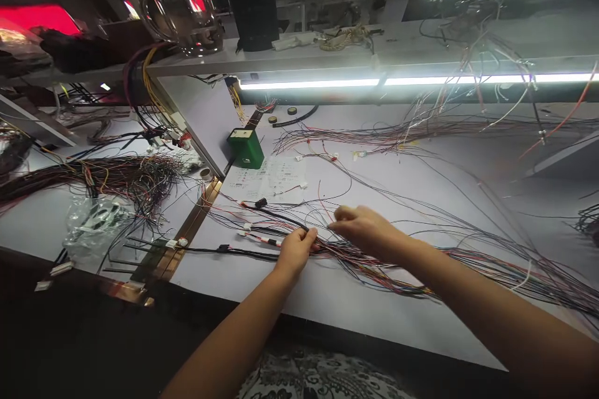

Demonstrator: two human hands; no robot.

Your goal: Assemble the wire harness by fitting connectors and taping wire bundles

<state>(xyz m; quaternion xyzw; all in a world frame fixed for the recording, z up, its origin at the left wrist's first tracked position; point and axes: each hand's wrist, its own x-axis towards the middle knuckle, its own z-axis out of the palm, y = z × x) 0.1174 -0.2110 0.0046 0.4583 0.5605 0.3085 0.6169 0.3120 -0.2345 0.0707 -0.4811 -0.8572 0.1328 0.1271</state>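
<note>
Head view showed your left hand [296, 252] gripping the wire bundle [377, 273], which ran right along the near side of your right hand [365, 230], curled narrow, its hold impossible to tell.

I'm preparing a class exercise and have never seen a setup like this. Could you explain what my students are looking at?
There is no machine here: a person works with two bare hands. The single picture comes from a camera worn on the head, looking forward and down, so the forearms enter from below. The left hand grips a wire bundle where black-sheathed branches meet loose coloured wires. The right hand is just above the bundle, fingers curled; whether it pinches a wire is too small to tell. On the white worktop lie more wires, some ending in connectors such as a black one. Behind are printed sheets, a green box and a bright light tube.
</note>
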